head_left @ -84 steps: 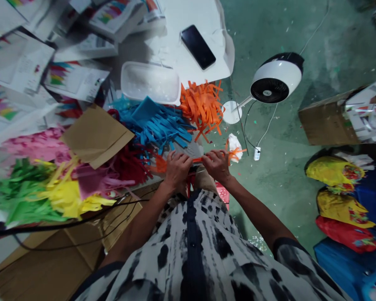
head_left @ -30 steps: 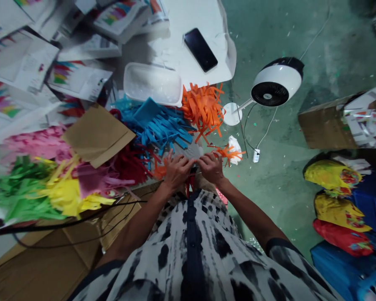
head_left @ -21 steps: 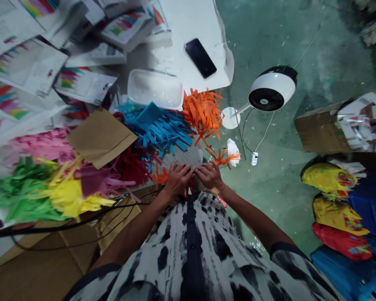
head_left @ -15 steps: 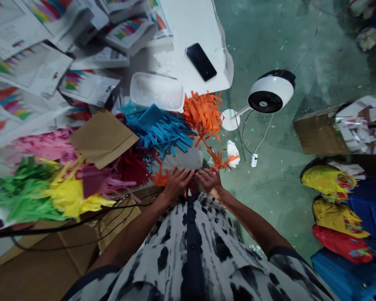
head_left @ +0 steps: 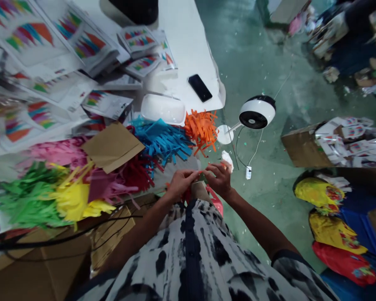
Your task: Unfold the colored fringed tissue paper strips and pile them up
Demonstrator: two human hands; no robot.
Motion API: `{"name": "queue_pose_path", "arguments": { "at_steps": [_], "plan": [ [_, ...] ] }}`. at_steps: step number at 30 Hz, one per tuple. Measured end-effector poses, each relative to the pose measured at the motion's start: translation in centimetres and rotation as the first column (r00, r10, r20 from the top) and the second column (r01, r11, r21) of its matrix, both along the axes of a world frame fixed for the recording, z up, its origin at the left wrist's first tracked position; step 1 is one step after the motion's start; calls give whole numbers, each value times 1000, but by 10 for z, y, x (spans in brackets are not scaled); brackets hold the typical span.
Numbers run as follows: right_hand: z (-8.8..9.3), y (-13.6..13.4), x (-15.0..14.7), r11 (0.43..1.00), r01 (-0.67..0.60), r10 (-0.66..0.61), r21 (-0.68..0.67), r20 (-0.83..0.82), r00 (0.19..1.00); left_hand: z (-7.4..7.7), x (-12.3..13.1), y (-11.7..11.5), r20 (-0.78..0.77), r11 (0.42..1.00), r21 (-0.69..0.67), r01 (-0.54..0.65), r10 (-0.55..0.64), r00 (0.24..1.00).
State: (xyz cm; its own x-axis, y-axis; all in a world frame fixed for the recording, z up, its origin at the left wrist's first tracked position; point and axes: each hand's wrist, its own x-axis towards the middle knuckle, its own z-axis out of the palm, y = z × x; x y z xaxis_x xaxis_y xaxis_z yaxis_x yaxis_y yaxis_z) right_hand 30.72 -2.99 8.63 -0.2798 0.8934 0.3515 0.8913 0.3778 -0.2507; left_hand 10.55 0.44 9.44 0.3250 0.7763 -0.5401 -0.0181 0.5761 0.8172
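My left hand (head_left: 181, 184) and my right hand (head_left: 218, 179) are close together over my lap, the fingers of both pinched. Between and around them is an orange fringed paper tassel (head_left: 167, 185), mostly hidden by the hands; orange bits show beside the left fingers and at the right fingertips. Dark red strips (head_left: 186, 195) hang below the left hand. Ahead on the table edge lie a blue fringe pile (head_left: 164, 140) and an orange fringe pile (head_left: 202, 129). Dark red fringe (head_left: 138, 171) lies left of them, partly under brown card sheets (head_left: 113, 146).
Green fringe (head_left: 34, 196), yellow fringe (head_left: 69, 194) and pink fringe (head_left: 59, 152) lie leftward. A white tray (head_left: 163, 109), phone (head_left: 199, 88) and printed packets (head_left: 106, 104) are on the table. A fan (head_left: 257, 112) stands on the floor, right; a black cable (head_left: 81, 230) crosses low left.
My hands have drawn slightly apart, the right one moving rightward and turning. The orange strips spread beyond the right hand are now mostly out of sight. The view has shifted, showing more of the table.
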Motion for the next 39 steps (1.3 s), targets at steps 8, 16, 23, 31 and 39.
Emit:
{"name": "queue_pose_path", "arguments": {
  "at_steps": [8,16,23,31,39],
  "plan": [
    [72,38,-18,976,173,-138,129,-243,960,51,-8,34,430,949,-292,119,19,903],
    [119,78,-52,933,46,-355,-358,-889,289,87,-5,77,294,965,242,-100,25,955],
    [134,106,-68,924,-201,-270,-325,-928,258,103,-16,106,396,921,252,-296,181,900],
    [83,119,-65,907,-250,-49,-339,-675,737,106,-52,105,298,860,263,-437,358,885],
    [119,167,-84,919,-294,2,-265,-739,674,95,-48,106,201,855,332,-399,350,915]
  ]
}}
